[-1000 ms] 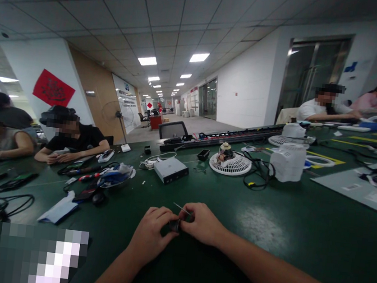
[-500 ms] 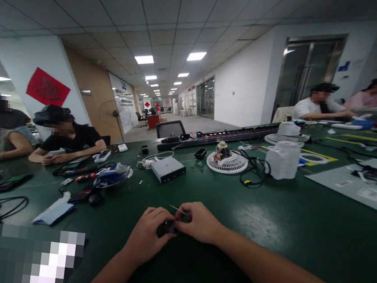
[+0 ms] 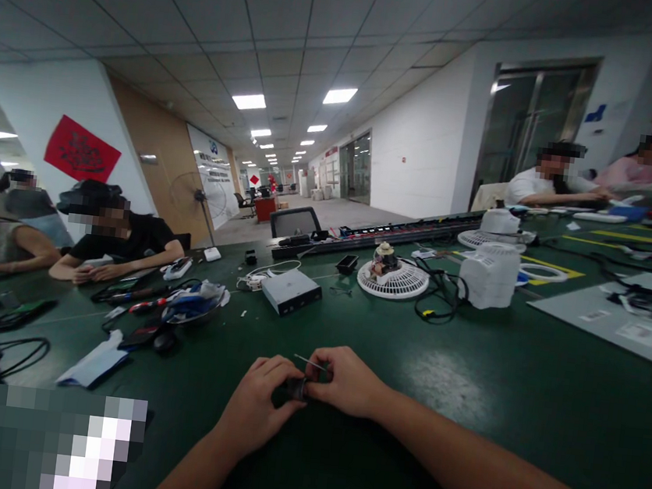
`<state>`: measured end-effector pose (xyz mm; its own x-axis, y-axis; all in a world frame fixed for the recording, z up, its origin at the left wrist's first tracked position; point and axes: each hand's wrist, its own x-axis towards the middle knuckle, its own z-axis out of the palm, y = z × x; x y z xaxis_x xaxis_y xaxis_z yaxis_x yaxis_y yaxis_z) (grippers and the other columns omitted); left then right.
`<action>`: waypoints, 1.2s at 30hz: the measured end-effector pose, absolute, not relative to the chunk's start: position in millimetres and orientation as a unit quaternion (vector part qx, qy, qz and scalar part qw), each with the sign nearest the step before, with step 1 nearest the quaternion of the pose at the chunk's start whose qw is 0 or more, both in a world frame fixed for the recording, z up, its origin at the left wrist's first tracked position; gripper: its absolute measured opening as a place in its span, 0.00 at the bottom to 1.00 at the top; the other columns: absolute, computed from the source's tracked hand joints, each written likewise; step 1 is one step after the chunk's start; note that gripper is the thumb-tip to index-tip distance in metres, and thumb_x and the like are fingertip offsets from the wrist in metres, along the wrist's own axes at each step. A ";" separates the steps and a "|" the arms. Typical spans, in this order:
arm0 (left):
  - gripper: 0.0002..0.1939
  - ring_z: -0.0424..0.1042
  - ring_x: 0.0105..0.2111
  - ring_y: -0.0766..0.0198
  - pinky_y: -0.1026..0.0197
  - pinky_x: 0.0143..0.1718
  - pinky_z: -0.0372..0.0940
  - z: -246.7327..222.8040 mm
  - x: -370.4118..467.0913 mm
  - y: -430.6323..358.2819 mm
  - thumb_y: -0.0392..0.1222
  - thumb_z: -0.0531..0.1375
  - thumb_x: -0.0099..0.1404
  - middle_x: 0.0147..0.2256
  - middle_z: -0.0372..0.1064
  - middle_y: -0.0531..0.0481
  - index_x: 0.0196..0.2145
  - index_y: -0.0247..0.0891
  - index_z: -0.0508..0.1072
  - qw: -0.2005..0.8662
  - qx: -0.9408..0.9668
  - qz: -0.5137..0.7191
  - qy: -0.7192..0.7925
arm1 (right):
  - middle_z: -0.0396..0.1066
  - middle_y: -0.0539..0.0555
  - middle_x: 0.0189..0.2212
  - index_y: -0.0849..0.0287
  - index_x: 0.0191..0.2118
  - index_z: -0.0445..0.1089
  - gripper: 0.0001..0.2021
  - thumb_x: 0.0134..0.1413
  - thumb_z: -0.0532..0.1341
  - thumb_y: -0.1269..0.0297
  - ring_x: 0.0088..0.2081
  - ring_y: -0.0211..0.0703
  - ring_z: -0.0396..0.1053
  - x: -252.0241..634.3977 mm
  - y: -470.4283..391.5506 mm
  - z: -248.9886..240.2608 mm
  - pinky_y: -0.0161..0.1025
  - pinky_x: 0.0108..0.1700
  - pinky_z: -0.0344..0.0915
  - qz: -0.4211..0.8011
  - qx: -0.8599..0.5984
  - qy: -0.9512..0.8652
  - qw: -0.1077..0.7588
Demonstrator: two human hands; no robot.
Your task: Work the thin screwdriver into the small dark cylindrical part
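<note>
Near the front middle of the green table (image 3: 336,465), my left hand (image 3: 261,398) is closed around a small dark part (image 3: 294,388). My right hand (image 3: 339,381) meets it from the right, its thumb and fingers pinched at the part's right end. A thin metal rod (image 3: 311,364) sticks out up and to the left from between the right fingers. Much of the dark part is hidden by the fingers. Beyond the hands lies a silver and black disc drive (image 3: 290,293).
A white fan grille with a motor (image 3: 393,276) and a white housing (image 3: 488,276) stand farther back, joined by black cable. Left are a blue cloth (image 3: 94,360), a blue bundle (image 3: 193,304) and cables. People sit at the far left and far right.
Both hands stay nearly in place, with the right hand and the rod shifted very slightly. At the far left, a person in the background has moved.
</note>
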<state>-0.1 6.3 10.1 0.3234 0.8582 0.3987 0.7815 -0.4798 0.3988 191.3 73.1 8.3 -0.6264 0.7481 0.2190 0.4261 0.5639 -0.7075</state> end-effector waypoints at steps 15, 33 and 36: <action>0.10 0.72 0.38 0.56 0.55 0.40 0.63 8.8 -4.9 11.5 0.37 0.64 0.56 0.37 0.73 0.51 0.37 0.42 0.74 0.037 0.752 0.298 0.587 | 0.76 0.52 0.38 0.55 0.42 0.75 0.11 0.54 0.59 0.70 0.35 0.41 0.71 205.4 85.1 14.3 0.36 0.37 0.63 0.206 -0.337 -0.888 0.235; 0.08 0.70 0.37 0.57 0.56 0.39 0.61 7.9 -5.8 11.2 0.36 0.64 0.57 0.37 0.72 0.51 0.36 0.42 0.72 0.049 0.741 0.302 0.597 | 0.77 0.51 0.33 0.54 0.38 0.78 0.11 0.50 0.60 0.69 0.34 0.42 0.71 207.2 80.6 18.4 0.37 0.38 0.63 0.135 -0.289 -0.917 0.239; 0.09 0.70 0.37 0.57 0.56 0.39 0.61 6.5 -6.6 12.0 0.36 0.63 0.57 0.37 0.71 0.51 0.37 0.42 0.72 0.054 0.745 0.303 0.593 | 0.77 0.51 0.33 0.54 0.38 0.78 0.11 0.50 0.60 0.70 0.35 0.42 0.72 206.3 80.0 17.3 0.36 0.40 0.63 0.152 -0.266 -0.919 0.248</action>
<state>-6.6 12.0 6.5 0.1145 0.9150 0.3868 0.8498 -0.2919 0.4390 206.3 80.0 17.3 -0.7353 0.5645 0.3751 0.4137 0.8122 -0.4113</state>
